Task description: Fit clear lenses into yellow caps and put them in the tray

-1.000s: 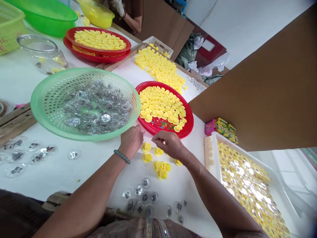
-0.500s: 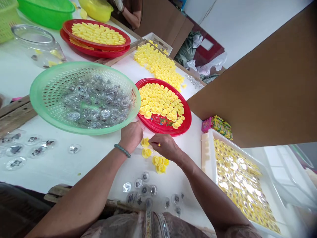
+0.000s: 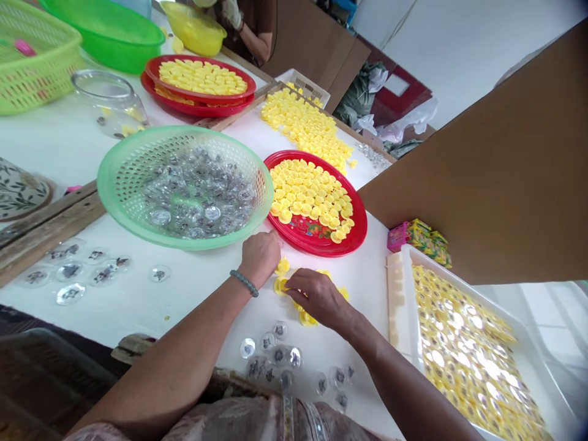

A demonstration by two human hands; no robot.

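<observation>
My left hand [image 3: 261,257], with a beaded bracelet at the wrist, is curled closed on the table between the green colander and the red tray; whatever is in its fingers is hidden. My right hand [image 3: 316,297] pinches at the edge of a small round yellow plastic piece [image 3: 280,286] on the white table. Another yellow piece [image 3: 282,265] lies beside my left fingers. More yellow pieces [image 3: 307,318] are clustered under and around my right hand, which partly covers them. Nearer my body lie several clear round discs [image 3: 279,354] with small dark pictures.
A green colander [image 3: 110,199] holds many clear discs. The red tray [image 3: 321,245] carries rows of yellow pieces, with a heap [image 3: 307,125] behind. At right stand a white bin [image 3: 408,306] and a cardboard panel [image 3: 496,159]. A co-worker's arm [image 3: 257,44] shows across the table.
The view has turned left, shifting things rightward. My right hand has drawn back from the upper yellow piece to the one below it. Yellow pieces now show beyond my right knuckles.
</observation>
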